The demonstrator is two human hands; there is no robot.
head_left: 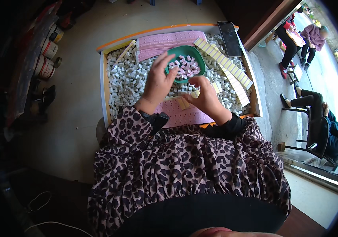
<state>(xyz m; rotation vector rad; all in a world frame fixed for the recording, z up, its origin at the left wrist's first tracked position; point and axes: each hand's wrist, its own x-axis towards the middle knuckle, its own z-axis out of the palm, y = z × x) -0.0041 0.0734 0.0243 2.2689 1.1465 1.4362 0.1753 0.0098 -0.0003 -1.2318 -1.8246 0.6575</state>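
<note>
My left hand (159, 81) hovers at the left edge of a green bowl (201, 60), with its fingers and thumb apart and slightly smeared. Small pink-and-white blocks (186, 66) lie heaped in the bowl. Below the bowl, my right hand (210, 98) is bent, its thumb apart from the curled fingers, and I see nothing between them. A pink perforated sheet (188, 116) lies under my right hand, near the front edge. Short yellow pieces (183, 103) rest on that sheet by my right thumb.
Loose grey-white blocks (127, 81) fill the shallow tray (105, 91). Pink sheets (165, 42), yellow-and-white strips (226, 65) and a dark phone (229, 38) lie across its far side. Cans (45, 66) stand at left. Other people (313, 37) sit outside to the right.
</note>
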